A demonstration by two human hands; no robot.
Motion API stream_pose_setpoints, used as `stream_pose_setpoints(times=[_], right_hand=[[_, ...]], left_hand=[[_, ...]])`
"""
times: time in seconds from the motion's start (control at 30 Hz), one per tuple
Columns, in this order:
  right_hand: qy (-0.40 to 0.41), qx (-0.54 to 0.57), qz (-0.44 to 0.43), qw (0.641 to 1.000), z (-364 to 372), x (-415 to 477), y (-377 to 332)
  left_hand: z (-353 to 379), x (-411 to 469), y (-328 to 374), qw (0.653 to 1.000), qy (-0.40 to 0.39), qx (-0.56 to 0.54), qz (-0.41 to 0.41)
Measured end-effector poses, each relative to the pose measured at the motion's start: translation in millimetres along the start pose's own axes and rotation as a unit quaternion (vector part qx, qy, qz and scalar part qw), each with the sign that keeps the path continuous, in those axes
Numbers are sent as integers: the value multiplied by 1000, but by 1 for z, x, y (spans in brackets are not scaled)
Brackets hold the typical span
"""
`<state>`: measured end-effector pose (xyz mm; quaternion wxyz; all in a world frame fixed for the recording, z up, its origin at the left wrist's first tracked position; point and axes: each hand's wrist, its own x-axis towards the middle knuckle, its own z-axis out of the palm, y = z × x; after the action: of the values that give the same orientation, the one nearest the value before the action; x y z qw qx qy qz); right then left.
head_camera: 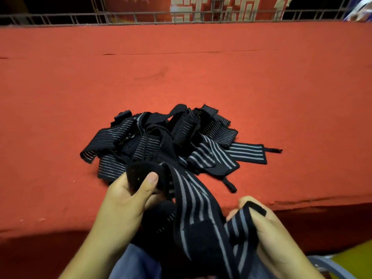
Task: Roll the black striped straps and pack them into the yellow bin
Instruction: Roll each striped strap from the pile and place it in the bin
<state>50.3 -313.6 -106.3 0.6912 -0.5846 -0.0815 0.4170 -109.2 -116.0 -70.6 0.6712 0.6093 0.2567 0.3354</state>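
A tangled pile of black straps with grey stripes (167, 137) lies on the red cloth-covered table (181, 77), near its front edge. One long striped strap (193, 206) hangs between my hands below the pile. My left hand (124, 200) pinches its black end patch between thumb and fingers. My right hand (267, 228) grips the strap's other end, fingers curled round it. The strap's middle loops down over my lap. A corner of the yellow bin (354, 256) shows at the bottom right.
A metal railing (141, 18) runs along the table's far edge, with a red patterned panel (201, 7) behind it. A grey curved bar (330, 266) sits beside the yellow bin. My blue-trousered knee (136, 262) is under the strap.
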Motion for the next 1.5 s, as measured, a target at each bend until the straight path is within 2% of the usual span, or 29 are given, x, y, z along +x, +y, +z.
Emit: stream_pose_setpoints(times=[0.1, 0.2, 0.27, 0.33, 0.4, 0.5, 0.57, 0.6, 0.63, 0.67, 0.77, 0.83, 0.9, 0.97, 1.03, 1.1, 1.17, 1.23, 1.37, 1.43, 1.5], right_hand=[[-74, -216, -16, 973, -10, -3, 1], [-138, -318, -16, 938, -10, -8, -9], [-142, -300, -50, 942, -8, -14, -21], [-169, -218, -79, 958, -1, -19, -30], [-198, -206, -89, 954, 15, -24, -33], [-125, -273, -141, 943, 32, -19, -21], [-82, -251, -160, 951, 26, -13, -12], [-65, -206, -160, 963, 20, -11, -9], [-45, -145, -147, 977, 13, -9, -8], [-24, -89, -129, 987, 5, -6, -7], [18, -8, -91, 996, -11, 1, -6], [40, 8, -95, 995, -18, 6, -6], [45, 14, -100, 994, -19, 6, -10], [41, 12, -105, 994, -17, 3, -15], [19, 12, -115, 993, -16, -1, -13], [39, 2, -106, 994, -18, 2, -10], [57, 19, -95, 994, -19, 4, -8], [77, 33, -81, 993, -19, 2, -9], [65, 8, -35, 997, -16, -5, -6], [47, -61, -21, 997, -13, -5, -4], [10, -144, -38, 989, -4, -5, -5]], left_hand=[[3, -3, 4, 999, -6, 34, 35], [11, -6, 13, 992, -30, 94, 77], [14, -8, 18, 983, -48, 145, 101], [21, -7, 21, 974, -85, 180, 104], [30, -6, 16, 968, -127, 193, 96], [41, -5, 11, 969, -173, 160, 74], [35, 3, 1, 974, -141, 169, 53], [28, 8, -7, 971, -116, 205, 44], [19, 12, -14, 955, -103, 272, 49], [12, 16, -23, 924, -114, 356, 74], [11, 13, -49, 793, -251, 539, 136], [20, 9, -61, 730, -281, 607, 141], [28, 12, -66, 704, -264, 639, 159], [30, 17, -68, 693, -250, 652, 178], [31, 23, -67, 718, -237, 630, 179], [34, 28, -65, 777, -207, 577, 143], [37, 33, -60, 855, -156, 485, 96], [37, 37, -52, 905, -123, 405, 37], [41, 38, -36, 951, -56, 301, -52], [47, 38, -28, 957, -24, 280, -72], [51, 38, -24, 959, -29, 274, -72]])
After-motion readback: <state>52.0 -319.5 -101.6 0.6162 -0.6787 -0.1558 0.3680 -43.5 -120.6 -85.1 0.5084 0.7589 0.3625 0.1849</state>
